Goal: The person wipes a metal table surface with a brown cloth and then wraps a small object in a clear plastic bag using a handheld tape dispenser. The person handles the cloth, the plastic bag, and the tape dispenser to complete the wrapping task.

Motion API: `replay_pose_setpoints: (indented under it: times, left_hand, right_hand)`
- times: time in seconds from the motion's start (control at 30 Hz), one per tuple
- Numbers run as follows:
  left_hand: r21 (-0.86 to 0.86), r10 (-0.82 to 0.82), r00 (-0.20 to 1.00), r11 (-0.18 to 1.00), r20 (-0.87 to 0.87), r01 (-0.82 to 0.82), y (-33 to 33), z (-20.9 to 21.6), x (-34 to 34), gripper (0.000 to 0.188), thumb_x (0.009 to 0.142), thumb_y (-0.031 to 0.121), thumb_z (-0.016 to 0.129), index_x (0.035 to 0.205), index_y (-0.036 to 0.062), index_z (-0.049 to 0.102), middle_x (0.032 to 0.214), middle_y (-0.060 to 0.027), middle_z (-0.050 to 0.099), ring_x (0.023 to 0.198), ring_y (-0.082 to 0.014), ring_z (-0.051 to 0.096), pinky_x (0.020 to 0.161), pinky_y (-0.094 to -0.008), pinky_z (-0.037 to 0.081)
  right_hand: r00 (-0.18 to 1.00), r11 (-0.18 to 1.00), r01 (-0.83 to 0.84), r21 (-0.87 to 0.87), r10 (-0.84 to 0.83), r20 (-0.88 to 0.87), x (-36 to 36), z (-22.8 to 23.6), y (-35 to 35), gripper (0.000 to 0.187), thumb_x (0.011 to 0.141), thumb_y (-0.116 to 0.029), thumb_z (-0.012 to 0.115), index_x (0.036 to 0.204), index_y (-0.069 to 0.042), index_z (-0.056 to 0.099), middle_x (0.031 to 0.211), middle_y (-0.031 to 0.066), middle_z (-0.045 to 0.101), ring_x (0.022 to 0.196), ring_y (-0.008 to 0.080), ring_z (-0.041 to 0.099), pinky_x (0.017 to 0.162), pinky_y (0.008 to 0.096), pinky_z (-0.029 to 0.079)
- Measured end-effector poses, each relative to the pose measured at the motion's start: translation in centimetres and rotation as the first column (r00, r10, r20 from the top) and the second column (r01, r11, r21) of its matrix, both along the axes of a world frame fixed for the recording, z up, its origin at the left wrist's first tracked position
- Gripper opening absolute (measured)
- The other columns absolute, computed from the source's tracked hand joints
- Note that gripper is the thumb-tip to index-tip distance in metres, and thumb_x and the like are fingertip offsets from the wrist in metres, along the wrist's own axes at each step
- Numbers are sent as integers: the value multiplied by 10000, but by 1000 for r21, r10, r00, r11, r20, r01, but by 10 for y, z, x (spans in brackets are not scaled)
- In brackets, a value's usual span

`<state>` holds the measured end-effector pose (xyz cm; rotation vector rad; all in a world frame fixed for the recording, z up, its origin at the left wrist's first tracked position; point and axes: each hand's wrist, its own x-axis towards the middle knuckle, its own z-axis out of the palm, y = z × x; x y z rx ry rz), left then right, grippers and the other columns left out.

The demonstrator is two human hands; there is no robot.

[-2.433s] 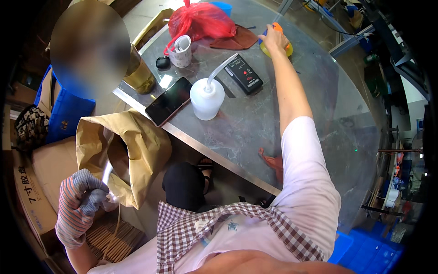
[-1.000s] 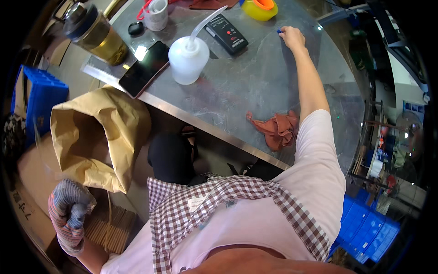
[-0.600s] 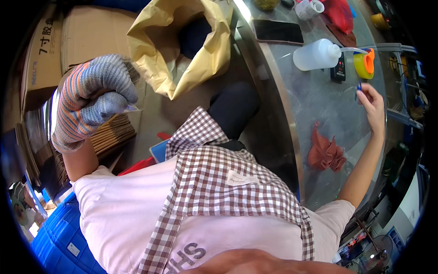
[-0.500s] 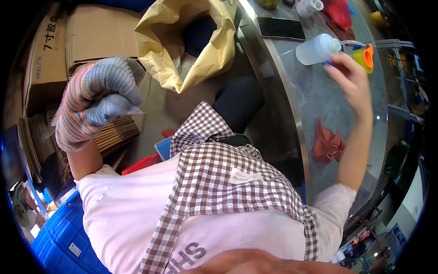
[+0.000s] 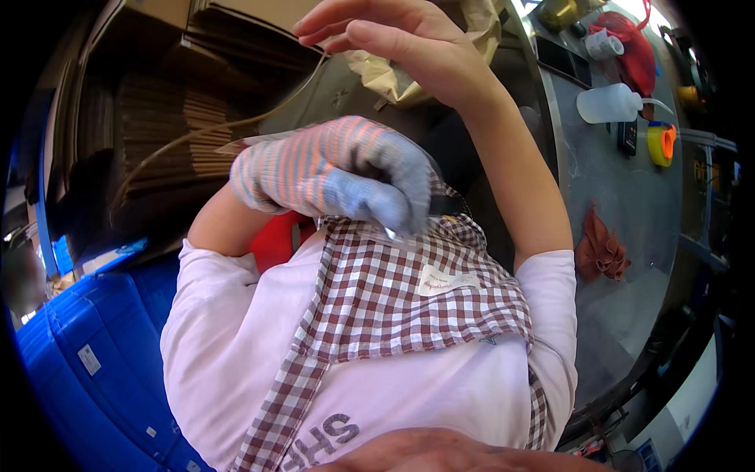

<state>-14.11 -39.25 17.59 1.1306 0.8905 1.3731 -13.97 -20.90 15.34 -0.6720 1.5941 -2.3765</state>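
Note:
In a grey, blue and orange striped knit glove, my left hand (image 5: 338, 173) is closed in front of the checked apron (image 5: 377, 315). A small shiny tip shows at its fingertips, but the glove hides what it belongs to. My bare right hand (image 5: 409, 47) is raised at the top middle, fingers stretched out, with nothing visible in it. Behind that hand lies the crumpled yellow bag (image 5: 381, 75), partly covered by the hand and forearm. A thin tan strand (image 5: 228, 124) curves from the cartons up to near the right fingertips.
On the metal table (image 5: 621, 315) at right are a white squeeze bottle (image 5: 605, 104), a phone (image 5: 563, 61), a yellow-orange roll (image 5: 662, 144) and a reddish-brown cloth (image 5: 602, 250). Flattened cartons (image 5: 157, 141) stack at left. Blue bins (image 5: 86, 330) stand at lower left.
My right hand has left the squeeze bottle's side and swung left, over the yellow bag. The gloved left hand has moved right, in front of the apron. The view has shifted.

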Motion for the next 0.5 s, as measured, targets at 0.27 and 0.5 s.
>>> replay_pose_setpoints:
  times: [0.27,0.5]
  left_hand:
    - [-24,-185,974,983,-128,183,19,-19,38,211,973,213,701,977,3,711,877,-60,707,829,-143,658,740,-297,535]
    - [-36,-254,957,967,-140,251,20,-7,41,230,973,230,701,961,0,696,864,-69,699,824,-149,656,732,-311,532]
  right_hand:
    - [917,789,-94,607,307,-256,25,84,-43,591,906,-404,742,1305,0,579,1133,193,677,1050,258,658,916,335,524]
    - [960,674,193,713,21,-280,21,49,-37,300,904,-179,714,1150,-9,684,1005,100,669,800,213,660,729,316,528]
